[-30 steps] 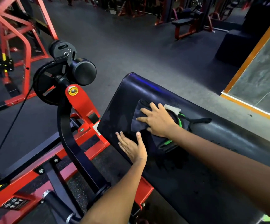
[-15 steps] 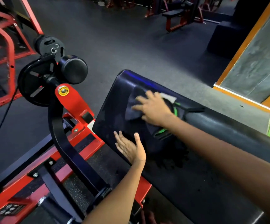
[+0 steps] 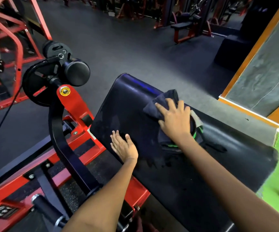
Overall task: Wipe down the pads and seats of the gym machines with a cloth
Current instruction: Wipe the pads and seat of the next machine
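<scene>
Right hand (image 3: 175,121) flat, fingers spread, presses dark cloth (image 3: 162,104) onto black pad (image 3: 127,104); left hand (image 3: 123,146) open, palm against pad's near edge

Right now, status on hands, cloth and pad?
Right hand flat on dark cloth, pressing it onto black pad. Left hand open, bracing pad edge. Nothing obstructing.

Both arms extended; hands (left (image 3: 124,146), right (image 3: 175,120)) flat

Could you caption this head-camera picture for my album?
Right hand presses a dark cloth on the black pad; left hand rests flat.
</scene>
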